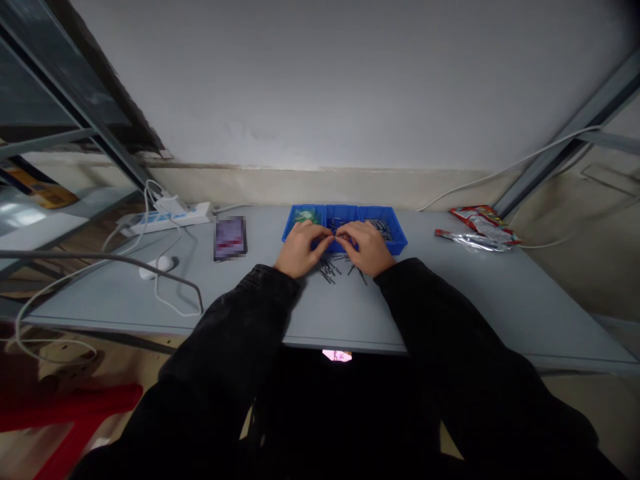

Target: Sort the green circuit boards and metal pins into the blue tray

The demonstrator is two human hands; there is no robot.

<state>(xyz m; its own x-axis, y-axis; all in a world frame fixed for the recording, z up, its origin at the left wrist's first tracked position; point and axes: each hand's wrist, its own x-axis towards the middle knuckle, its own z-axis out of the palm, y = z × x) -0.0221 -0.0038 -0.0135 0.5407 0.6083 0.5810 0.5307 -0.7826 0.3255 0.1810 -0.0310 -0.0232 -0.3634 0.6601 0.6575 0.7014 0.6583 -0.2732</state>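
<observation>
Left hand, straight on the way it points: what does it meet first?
Most likely the right hand. The fingers of the left hand point inward and nearly meet it, above the blue tray. Depth is hard to judge from this view.

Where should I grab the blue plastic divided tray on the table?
Probably best by its two short end walls, coming in from the left and right: the blue three-compartment plastic tray is long and low with a raised rim, and the person's left hand and right hand cover its front edge.
</observation>
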